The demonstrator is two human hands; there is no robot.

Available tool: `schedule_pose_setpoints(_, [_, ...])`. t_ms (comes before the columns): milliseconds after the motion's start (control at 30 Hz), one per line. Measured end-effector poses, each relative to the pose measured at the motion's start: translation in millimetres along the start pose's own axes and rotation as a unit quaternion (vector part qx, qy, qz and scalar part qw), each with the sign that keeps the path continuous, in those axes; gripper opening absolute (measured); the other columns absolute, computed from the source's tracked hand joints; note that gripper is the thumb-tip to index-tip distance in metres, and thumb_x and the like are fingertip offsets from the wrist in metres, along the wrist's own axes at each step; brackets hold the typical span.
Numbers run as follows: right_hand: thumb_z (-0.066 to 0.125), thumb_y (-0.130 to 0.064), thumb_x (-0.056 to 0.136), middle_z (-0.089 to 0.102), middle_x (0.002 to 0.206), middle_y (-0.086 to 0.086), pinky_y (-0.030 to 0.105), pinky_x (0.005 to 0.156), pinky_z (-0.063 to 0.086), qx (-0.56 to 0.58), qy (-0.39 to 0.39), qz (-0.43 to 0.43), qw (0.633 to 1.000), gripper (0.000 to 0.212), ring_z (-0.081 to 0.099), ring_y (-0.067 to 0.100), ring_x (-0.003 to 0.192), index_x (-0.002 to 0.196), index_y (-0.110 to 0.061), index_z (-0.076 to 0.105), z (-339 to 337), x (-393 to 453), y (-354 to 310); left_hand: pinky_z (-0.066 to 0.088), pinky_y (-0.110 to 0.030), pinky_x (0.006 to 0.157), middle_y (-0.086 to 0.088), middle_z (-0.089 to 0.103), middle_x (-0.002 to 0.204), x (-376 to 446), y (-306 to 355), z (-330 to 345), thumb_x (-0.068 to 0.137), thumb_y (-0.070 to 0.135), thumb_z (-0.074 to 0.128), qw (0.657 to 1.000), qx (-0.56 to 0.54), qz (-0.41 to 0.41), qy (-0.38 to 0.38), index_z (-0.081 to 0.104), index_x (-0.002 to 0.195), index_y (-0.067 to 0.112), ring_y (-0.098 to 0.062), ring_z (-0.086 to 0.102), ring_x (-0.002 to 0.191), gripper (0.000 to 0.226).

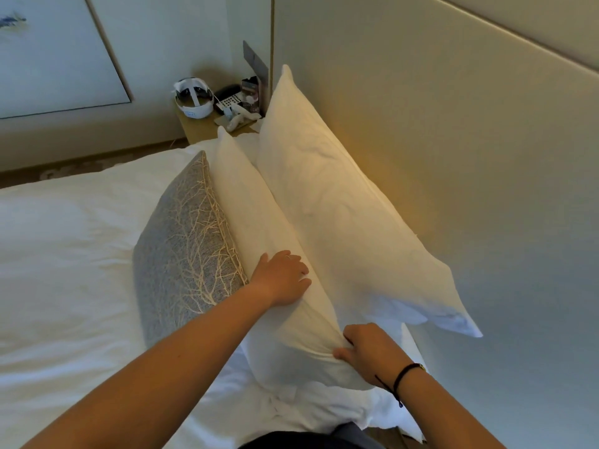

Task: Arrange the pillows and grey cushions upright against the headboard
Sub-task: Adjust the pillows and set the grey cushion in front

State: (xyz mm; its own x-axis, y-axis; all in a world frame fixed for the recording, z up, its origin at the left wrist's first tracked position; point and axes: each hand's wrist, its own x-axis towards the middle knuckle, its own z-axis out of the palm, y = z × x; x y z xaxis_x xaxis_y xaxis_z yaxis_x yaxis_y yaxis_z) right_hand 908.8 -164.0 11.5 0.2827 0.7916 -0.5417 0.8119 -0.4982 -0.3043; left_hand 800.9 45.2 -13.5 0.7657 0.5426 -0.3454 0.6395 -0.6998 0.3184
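While right hand [363, 350] pinches the front pillow [259, 222] by its near corner, left hand [282, 277] lies flat-fingered atop it, long axis parallel to headboard [453, 124].

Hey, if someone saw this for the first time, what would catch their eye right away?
Two bare hands working a white front pillow mid-frame: the left hand rests on top, the right hand pinches its near corner. A taller back pillow leans on the headboard, and a grey cushion with a branch pattern stands in front.
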Motion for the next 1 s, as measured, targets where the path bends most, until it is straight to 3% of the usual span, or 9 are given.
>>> schedule_pose_setpoints(133, [0.061, -0.046, 0.089, 0.059, 0.075, -0.001, 0.024, 0.055, 0.039, -0.008, -0.025, 0.007, 1.000, 0.031, 0.053, 0.016, 0.063, 0.080, -0.016, 0.062, 0, -12, 14, 0.011, -0.052, 0.117, 0.006, 0.033, 0.157, -10, -3, 1, 0.096, 0.049, 0.040, 1.000, -0.021, -0.006, 0.020, 0.053, 0.134, 0.036, -0.016, 0.015, 0.148, 0.042])
schedule_pose_setpoints(367, [0.052, -0.038, 0.096, 0.045, 0.061, -0.001, 0.025, 0.053, 0.030, -0.028, -0.040, -0.013, 0.999, 0.045, 0.039, 0.014, 0.055, 0.056, -0.020, 0.039, -6, -24, 31, 0.011, -0.052, 0.119, 0.002, 0.022, 0.162, -21, -3, 11, 0.096, 0.055, 0.037, 0.999, -0.027, -0.019, 0.032, 0.044, 0.140, 0.039, -0.023, 0.006, 0.150, 0.047])
schedule_pose_setpoints(533, [0.051, -0.038, 0.097, 0.041, 0.062, 0.004, 0.025, 0.051, 0.026, -0.052, -0.081, -0.017, 0.995, 0.047, 0.032, 0.014, 0.052, 0.057, -0.018, 0.037, -10, -31, 40, 0.009, -0.052, 0.119, 0.005, 0.021, 0.162, -23, -2, 10, 0.095, 0.058, 0.035, 0.999, -0.016, -0.016, 0.029, 0.040, 0.143, 0.039, -0.027, 0.009, 0.149, 0.051])
schedule_pose_setpoints(633, [0.053, -0.043, 0.095, 0.039, 0.060, 0.000, 0.023, 0.051, 0.027, -0.048, -0.102, 0.003, 0.994, 0.048, 0.032, 0.013, 0.050, 0.057, -0.016, 0.041, -16, -28, 40, 0.008, -0.049, 0.119, 0.004, 0.027, 0.160, -31, -2, 3, 0.096, 0.052, 0.041, 0.996, -0.025, 0.003, 0.083, 0.048, 0.138, 0.036, -0.020, 0.019, 0.147, 0.045])
schedule_pose_setpoints(733, [0.058, -0.065, 0.082, 0.061, 0.078, -0.010, 0.023, 0.065, 0.045, -0.073, -0.105, 0.018, 0.992, 0.040, 0.054, 0.008, 0.066, 0.083, -0.027, 0.067, -28, -23, 37, 0.009, -0.046, 0.120, 0.007, 0.039, 0.154, -45, -16, -4, 0.096, 0.048, 0.045, 0.975, -0.082, 0.022, 0.204, 0.058, 0.128, 0.037, -0.013, 0.029, 0.143, 0.037])
schedule_pose_setpoints(833, [0.049, -0.091, 0.059, 0.058, 0.096, -0.023, 0.020, 0.076, 0.046, -0.086, -0.023, 0.009, 0.996, 0.070, 0.054, -0.002, 0.084, 0.113, -0.047, 0.053, -51, -15, 10, 0.023, -0.046, 0.117, 0.003, 0.045, 0.149, -63, -46, -2, 0.095, 0.051, 0.046, 0.928, -0.162, -0.030, 0.333, 0.061, 0.126, 0.033, -0.018, 0.035, 0.139, 0.039])
schedule_pose_setpoints(900, [0.041, -0.093, 0.059, 0.058, 0.098, -0.023, 0.023, 0.078, 0.048, -0.077, 0.039, -0.025, 0.996, 0.078, 0.054, -0.001, 0.086, 0.121, -0.047, 0.049, -61, 3, -22, 0.029, -0.044, 0.114, -0.001, 0.044, 0.151, -75, -75, 7, 0.096, 0.053, 0.046, 0.896, -0.224, -0.105, 0.368, 0.057, 0.131, 0.030, -0.022, 0.036, 0.138, 0.044])
schedule_pose_setpoints(1000, [0.045, -0.079, 0.077, 0.064, 0.109, -0.016, 0.030, 0.082, 0.052, -0.069, 0.070, -0.095, 0.991, 0.069, 0.059, 0.007, 0.095, 0.135, -0.042, 0.041, -62, 42, -84, 0.030, -0.051, 0.114, -0.008, 0.042, 0.152, -91, -120, 28, 0.097, 0.060, 0.035, 0.886, -0.226, -0.206, 0.347, 0.047, 0.141, 0.030, -0.027, 0.038, 0.138, 0.055])
